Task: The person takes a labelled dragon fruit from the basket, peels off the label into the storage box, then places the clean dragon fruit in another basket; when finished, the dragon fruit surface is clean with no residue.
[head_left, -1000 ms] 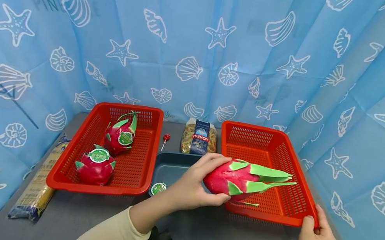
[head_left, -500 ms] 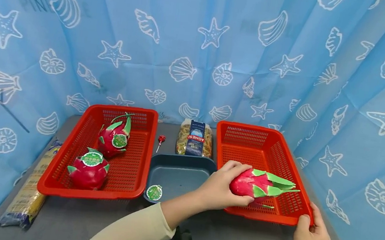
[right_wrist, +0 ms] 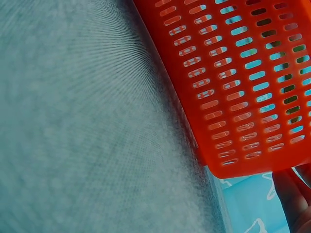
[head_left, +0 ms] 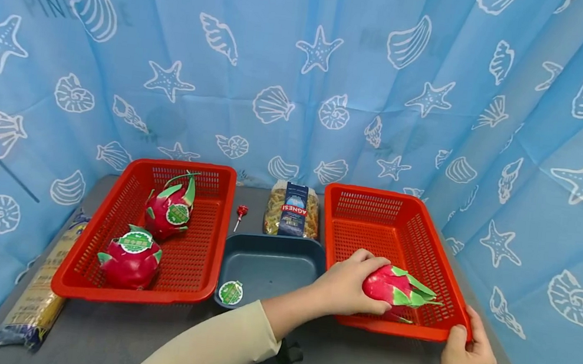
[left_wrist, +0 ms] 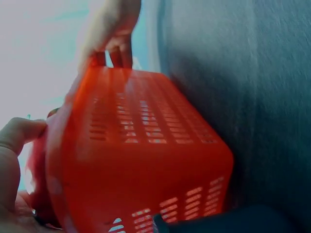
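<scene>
Left hand (head_left: 350,284) grips pink, green-scaled dragon fruit (head_left: 390,285); right hand (head_left: 467,362) pinches red basket (head_left: 422,333)

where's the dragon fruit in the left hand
In the head view, the dragon fruit is right of centre, gripped by the left hand within or just above the right red basket, whose corner the right hand holds.
</scene>
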A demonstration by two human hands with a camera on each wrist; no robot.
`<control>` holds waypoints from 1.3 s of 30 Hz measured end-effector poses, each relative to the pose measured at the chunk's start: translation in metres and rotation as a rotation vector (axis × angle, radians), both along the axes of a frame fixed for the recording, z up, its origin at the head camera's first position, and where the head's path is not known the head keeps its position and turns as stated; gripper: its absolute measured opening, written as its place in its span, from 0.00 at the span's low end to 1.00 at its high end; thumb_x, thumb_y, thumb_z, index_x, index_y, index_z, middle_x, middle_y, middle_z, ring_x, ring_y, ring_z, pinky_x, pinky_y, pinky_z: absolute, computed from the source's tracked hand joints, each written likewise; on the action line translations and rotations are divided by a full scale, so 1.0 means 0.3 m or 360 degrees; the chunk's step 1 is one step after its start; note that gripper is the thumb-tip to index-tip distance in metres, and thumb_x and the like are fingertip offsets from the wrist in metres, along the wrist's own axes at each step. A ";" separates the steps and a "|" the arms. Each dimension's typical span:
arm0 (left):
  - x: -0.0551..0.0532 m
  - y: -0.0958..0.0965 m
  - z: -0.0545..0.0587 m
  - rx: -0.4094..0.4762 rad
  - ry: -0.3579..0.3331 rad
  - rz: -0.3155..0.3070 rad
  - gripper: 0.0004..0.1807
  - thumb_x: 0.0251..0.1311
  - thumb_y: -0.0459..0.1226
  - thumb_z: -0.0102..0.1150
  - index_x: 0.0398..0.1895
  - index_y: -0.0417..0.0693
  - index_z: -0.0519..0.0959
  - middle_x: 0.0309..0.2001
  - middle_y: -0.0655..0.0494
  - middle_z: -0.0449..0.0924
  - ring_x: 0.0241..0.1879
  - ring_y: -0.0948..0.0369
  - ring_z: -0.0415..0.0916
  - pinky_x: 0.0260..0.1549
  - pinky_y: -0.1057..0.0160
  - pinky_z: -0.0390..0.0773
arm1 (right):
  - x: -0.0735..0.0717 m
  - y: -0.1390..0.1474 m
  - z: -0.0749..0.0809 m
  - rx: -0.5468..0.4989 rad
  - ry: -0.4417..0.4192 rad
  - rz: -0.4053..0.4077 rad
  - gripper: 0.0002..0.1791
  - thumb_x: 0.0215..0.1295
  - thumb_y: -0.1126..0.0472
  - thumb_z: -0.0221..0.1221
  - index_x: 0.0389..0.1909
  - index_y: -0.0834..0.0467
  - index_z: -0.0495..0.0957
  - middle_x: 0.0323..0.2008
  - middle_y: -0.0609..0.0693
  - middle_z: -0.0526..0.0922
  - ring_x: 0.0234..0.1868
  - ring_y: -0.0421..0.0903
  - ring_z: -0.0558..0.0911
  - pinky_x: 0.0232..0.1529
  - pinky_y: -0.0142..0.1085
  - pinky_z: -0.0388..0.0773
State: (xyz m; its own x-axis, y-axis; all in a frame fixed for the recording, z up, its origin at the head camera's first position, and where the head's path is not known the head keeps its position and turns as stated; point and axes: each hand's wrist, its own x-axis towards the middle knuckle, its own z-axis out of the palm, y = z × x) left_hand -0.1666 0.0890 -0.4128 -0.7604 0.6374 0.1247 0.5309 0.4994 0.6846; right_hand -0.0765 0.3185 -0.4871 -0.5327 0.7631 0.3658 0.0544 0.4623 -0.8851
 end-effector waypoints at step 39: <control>0.057 -0.089 -0.011 -0.0166 0.0561 -0.0170 0.26 0.68 0.46 0.63 0.68 0.58 0.77 0.62 0.63 0.76 0.57 0.69 0.73 0.52 0.75 0.74 | 0.005 -0.005 0.001 -0.0091 0.0058 0.0053 0.25 0.70 0.65 0.47 0.63 0.53 0.82 0.53 0.51 0.84 0.37 0.26 0.80 0.36 0.14 0.73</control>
State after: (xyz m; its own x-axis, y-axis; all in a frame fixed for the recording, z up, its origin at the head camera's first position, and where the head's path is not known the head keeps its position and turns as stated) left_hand -0.1496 0.0623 -0.4160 -0.6109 0.7339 0.2969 0.7777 0.4860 0.3988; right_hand -0.0749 0.3171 -0.4867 -0.5454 0.7654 0.3415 0.0073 0.4118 -0.9113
